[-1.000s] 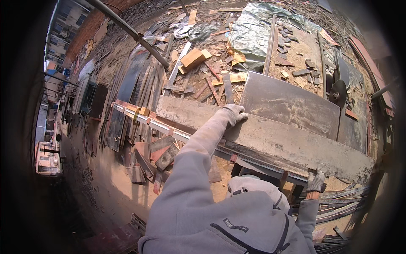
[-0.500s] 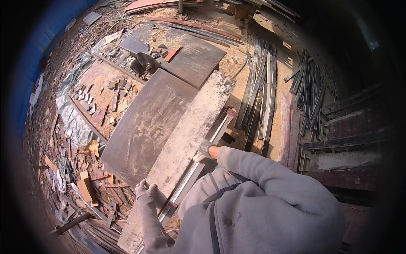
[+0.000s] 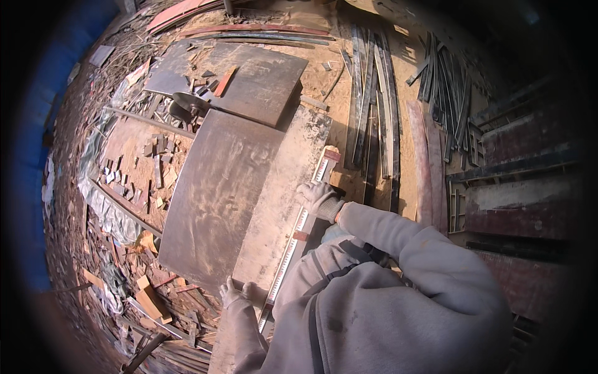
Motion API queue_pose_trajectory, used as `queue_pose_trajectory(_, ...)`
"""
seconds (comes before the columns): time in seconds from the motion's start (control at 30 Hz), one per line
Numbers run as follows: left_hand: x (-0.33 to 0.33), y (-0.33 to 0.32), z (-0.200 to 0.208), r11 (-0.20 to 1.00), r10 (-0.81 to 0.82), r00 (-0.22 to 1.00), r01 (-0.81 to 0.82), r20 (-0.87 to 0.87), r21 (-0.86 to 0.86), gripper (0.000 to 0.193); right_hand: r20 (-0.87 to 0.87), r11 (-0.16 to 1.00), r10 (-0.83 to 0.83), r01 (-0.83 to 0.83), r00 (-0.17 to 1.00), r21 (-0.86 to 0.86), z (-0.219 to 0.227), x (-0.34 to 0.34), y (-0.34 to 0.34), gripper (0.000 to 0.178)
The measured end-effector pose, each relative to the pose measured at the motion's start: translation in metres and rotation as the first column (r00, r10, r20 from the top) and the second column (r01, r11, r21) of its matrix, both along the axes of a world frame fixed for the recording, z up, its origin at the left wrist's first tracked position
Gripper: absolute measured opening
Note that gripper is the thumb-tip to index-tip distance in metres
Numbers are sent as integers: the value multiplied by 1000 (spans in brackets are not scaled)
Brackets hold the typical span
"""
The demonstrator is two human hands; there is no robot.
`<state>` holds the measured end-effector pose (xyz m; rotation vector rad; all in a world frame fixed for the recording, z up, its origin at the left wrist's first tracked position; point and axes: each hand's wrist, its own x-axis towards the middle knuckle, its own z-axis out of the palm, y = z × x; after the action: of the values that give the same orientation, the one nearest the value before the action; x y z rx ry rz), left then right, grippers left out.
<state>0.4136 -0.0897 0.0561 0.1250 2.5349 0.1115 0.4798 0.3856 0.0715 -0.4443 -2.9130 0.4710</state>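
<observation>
- A long, pale, dust-coated board point(image 3: 283, 199) is shown lying flat at centre frame, running from upper right to lower left.
- A slim measuring rail point(image 3: 303, 219) with red end is laid along its right edge.

I am standing in an outdoor work yard, something like a building site or a scrap yard for formwork. Under my gloved hands point(image 3: 317, 196) lies a large worn board point(image 3: 218, 193) with a long metal ruler point(image 3: 299, 234) at its edge. Beyond my hands lie more dark boards point(image 3: 255, 78) on sandy ground point(image 3: 339, 93). To the right of my right hand, long metal strips point(image 3: 374, 106) lie in rows, and further right stand stacked reddish panels point(image 3: 523, 206). To the left of my left hand, small wood offcuts point(image 3: 149, 162) and broken planks point(image 3: 146, 299) cover the dirt.
</observation>
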Motion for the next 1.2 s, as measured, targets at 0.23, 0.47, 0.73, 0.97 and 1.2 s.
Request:
queue_pose_trajectory(0.23, 0, 31, -2, 985, -36, 999, 31, -27, -169, 116, 37, 859, 512, -511, 858, -40, -78, 5, 0, 49)
queue_pose_trajectory(0.47, -66, 21, -23, 981, 100, 993, -109, -62, -159, 105, 45, 857, 515, -515, 856, -7, -62, -66, -4, 58)
queue_pose_trajectory(0.73, -214, -11, -21, 970, 195, 975, -208, -103, -130, 101, -55, 842, 538, -539, 841, -3, -58, -219, -41, 50)
queue_pose_trajectory(0.97, -351, -41, -18, 989, 133, 920, -149, -369, -13, 87, 17, 842, 525, -517, 851, -154, -50, -373, -84, 46)
queue_pose_trajectory(1.2, -443, -69, -32, 983, 172, 912, -185, -372, 0, 89, -119, 853, 510, -518, 852, -56, -48, -463, -108, 35)
